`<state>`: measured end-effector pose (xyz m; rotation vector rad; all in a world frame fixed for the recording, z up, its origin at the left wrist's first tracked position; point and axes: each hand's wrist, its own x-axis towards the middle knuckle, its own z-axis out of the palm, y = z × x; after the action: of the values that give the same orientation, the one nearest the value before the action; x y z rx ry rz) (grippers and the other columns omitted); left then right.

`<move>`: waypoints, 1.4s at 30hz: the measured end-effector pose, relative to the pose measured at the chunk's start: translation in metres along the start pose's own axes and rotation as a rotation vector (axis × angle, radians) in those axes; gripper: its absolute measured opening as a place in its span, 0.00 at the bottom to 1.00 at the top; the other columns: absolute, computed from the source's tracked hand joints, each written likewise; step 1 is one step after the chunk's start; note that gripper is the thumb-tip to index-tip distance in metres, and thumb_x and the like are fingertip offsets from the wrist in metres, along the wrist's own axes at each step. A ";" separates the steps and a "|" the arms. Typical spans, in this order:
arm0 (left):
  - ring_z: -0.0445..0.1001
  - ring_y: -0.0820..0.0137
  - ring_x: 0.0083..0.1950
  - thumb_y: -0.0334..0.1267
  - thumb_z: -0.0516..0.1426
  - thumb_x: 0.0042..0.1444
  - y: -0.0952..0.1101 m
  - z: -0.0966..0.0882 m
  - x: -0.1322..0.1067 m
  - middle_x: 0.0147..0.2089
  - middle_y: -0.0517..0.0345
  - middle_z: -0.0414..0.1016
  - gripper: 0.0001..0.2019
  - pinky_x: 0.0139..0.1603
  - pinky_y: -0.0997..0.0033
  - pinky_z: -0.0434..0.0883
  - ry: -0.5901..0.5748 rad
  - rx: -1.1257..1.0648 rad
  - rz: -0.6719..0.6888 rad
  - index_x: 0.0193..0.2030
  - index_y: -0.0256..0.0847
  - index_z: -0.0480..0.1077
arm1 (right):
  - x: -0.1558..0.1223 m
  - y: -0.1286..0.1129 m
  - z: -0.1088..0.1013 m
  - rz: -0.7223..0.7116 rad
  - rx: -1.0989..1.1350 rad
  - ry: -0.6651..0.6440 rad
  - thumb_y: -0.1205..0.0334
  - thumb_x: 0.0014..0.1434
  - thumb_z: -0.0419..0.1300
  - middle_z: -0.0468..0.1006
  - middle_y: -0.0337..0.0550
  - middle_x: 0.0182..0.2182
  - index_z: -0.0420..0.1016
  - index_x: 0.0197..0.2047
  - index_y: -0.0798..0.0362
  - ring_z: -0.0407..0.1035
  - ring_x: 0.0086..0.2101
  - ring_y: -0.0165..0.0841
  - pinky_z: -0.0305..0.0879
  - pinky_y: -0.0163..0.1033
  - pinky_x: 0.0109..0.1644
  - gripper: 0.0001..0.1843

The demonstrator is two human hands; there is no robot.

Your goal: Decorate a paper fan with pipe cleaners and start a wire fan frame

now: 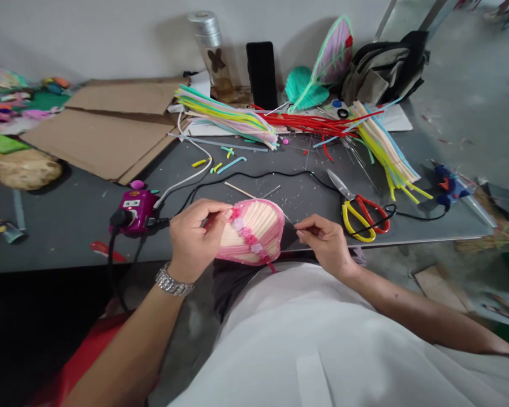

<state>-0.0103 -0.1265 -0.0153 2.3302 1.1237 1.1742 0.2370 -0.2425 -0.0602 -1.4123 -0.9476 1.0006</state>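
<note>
Steady the pink-edged piece in left hand's closed pinch; draw the strand, probably thread, gently taut with pinching right hand.

Between our left hand and our right hand, a pink-and-cream pleated, shell-shaped piece and a thin strand take up the way. Rightward, steel scissors with red and yellow handles hem us in; leftward, a glossy purple power block does. Ahead, we can pass over the low black cable, until bright red stems bar us.
</note>
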 end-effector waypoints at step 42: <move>0.78 0.69 0.31 0.40 0.63 0.55 0.023 -0.015 0.039 0.32 0.56 0.85 0.06 0.34 0.69 0.75 0.105 -0.178 -0.283 0.33 0.42 0.81 | 0.000 -0.001 0.006 -0.361 -0.149 0.112 0.59 0.68 0.61 0.80 0.43 0.37 0.85 0.50 0.47 0.73 0.36 0.33 0.72 0.40 0.41 0.13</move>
<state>0.0042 -0.1130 0.0286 1.9240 1.2780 1.2438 0.2316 -0.2408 -0.0597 -1.3415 -1.1621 0.5864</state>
